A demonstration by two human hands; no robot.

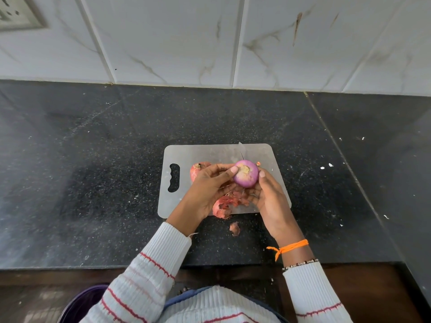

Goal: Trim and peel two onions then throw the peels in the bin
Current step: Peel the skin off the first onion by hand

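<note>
Both hands hold the peeled onion above the cutting board: left hand and right hand fingers curl round it, thumbs pressing its sides. The unpeeled onion sits on the board beside loose peels at its near edge. Dark tabletop lies open all round; a purple bin shows below, contents unseen.

The left hand hides most of the unpeeled onion.

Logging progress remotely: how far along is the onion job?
Done: the purple peeled onion, gripped by left hand and right hand, looks bare. Left: the reddish unpeeled onion on the grey cutting board; papery red peels not binned.
</note>
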